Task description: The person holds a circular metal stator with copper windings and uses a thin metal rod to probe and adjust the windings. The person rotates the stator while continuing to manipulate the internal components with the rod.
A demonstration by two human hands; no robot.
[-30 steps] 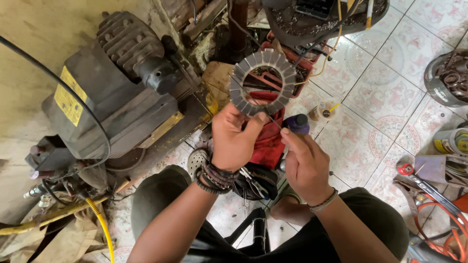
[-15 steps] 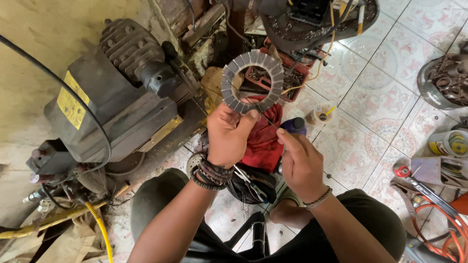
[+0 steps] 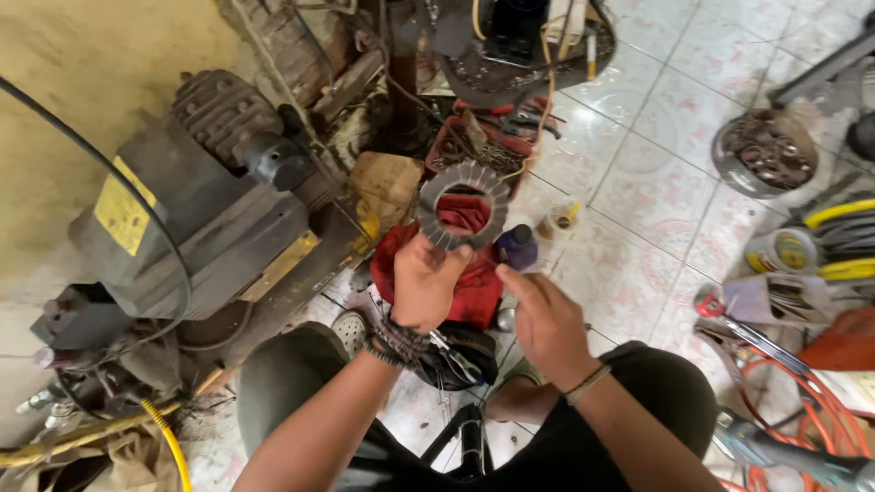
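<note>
My left hand [image 3: 424,281] grips the lower edge of a grey toothed metal ring [image 3: 463,206], a flat disc with radial segments and a wide central hole, holding it upright in front of me. My right hand [image 3: 544,319] hovers just right of it, fingers loosely curled and nothing seen in them, its fingertips close to the ring's lower right rim. A red cloth [image 3: 469,273] lies on the floor below the ring, and a small dark blue bottle [image 3: 518,246] stands beside it. Beaded bracelets circle my left wrist.
A large grey motor unit [image 3: 196,228] with a yellow label sits at left. A red tray of metal parts [image 3: 478,146] lies ahead, a metal bowl of rusty pieces [image 3: 766,150] at far right, and orange hoses [image 3: 802,401] at lower right on the tiled floor.
The ring sits lower and more central in view as my head tilted. My right hand drew slightly away from the ring; my left hand keeps its grip.
</note>
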